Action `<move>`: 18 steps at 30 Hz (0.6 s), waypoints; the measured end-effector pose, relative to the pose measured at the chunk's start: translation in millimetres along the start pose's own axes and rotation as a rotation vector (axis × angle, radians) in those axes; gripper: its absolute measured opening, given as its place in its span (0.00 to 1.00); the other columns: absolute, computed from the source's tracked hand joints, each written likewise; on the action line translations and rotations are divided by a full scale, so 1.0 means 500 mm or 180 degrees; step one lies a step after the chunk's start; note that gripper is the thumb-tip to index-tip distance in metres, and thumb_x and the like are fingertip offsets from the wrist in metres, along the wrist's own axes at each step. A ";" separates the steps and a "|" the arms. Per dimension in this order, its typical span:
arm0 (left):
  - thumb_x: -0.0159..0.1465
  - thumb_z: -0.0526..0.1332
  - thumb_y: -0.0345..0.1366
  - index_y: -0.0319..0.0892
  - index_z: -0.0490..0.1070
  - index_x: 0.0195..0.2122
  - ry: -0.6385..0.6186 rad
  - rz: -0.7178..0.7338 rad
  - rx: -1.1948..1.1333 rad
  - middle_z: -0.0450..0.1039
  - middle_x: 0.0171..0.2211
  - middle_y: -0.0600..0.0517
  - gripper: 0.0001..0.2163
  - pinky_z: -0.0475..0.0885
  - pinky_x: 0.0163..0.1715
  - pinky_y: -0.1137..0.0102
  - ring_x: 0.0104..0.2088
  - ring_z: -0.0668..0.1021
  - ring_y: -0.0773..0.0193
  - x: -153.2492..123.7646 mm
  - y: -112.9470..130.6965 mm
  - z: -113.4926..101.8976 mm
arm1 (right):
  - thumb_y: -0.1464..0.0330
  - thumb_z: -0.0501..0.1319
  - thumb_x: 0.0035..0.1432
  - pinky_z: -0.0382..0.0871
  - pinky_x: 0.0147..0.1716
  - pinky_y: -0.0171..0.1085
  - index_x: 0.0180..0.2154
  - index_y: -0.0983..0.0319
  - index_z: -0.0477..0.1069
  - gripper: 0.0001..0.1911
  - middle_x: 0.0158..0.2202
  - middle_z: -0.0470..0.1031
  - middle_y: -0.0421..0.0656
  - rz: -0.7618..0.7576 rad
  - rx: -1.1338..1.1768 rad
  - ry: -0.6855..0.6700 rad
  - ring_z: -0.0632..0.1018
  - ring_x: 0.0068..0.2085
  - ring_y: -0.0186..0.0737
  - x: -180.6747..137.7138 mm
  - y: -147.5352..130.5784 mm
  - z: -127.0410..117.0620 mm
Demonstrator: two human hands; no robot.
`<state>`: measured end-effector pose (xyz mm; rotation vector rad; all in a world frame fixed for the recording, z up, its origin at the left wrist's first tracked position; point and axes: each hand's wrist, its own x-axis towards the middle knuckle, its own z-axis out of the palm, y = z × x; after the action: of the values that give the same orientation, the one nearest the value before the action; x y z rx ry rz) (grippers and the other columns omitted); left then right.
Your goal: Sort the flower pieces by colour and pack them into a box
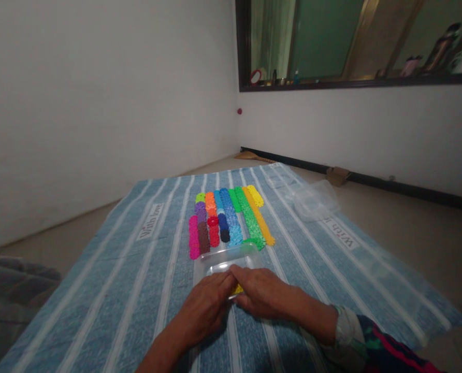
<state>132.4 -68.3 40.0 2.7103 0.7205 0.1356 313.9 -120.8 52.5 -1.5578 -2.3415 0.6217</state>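
A clear plastic tray lies on the cloth in front of me. Over its near part, my left hand and my right hand meet with bent fingers. Small yellow discs show between the hands, and the fingers close about them. Most of these discs are hidden. Beyond the tray lie overlapping rows of flower-edged plastic discs sorted by colour: pink, brown, red, dark blue, blue, green and orange-yellow.
The striped blue cloth covers a low surface. More clear plastic containers sit at its far right. A cardboard piece lies on the floor by the wall. Grey material is at the left. A window is behind.
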 end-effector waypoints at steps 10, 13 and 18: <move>0.60 0.52 0.29 0.49 0.50 0.63 0.0028 -0.0138 0.0010 0.68 0.56 0.46 0.29 0.67 0.56 0.57 0.55 0.71 0.55 0.004 0.005 0.000 | 0.67 0.60 0.57 0.68 0.48 0.46 0.61 0.66 0.53 0.33 0.55 0.71 0.57 0.0177 0.0444 0.0078 0.74 0.53 0.54 0.001 0.000 0.006; 0.60 0.52 0.29 0.48 0.49 0.63 0.0048 -0.0119 0.0038 0.68 0.56 0.45 0.29 0.68 0.55 0.57 0.55 0.72 0.54 0.005 -0.001 0.005 | 0.66 0.60 0.57 0.68 0.48 0.46 0.60 0.65 0.55 0.31 0.54 0.72 0.56 0.0214 0.0421 0.0062 0.74 0.53 0.54 0.002 0.001 0.003; 0.59 0.53 0.28 0.48 0.51 0.63 0.0079 -0.0084 0.0045 0.68 0.56 0.45 0.30 0.68 0.55 0.57 0.54 0.72 0.54 0.007 -0.009 0.010 | 0.65 0.61 0.56 0.68 0.47 0.46 0.58 0.65 0.57 0.29 0.52 0.73 0.55 0.0161 0.0396 0.0083 0.74 0.52 0.55 0.009 0.006 0.006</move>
<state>134.0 -64.4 33.9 2.7159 0.7670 0.1585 313.3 -116.5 48.1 -1.5642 -2.2057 0.7392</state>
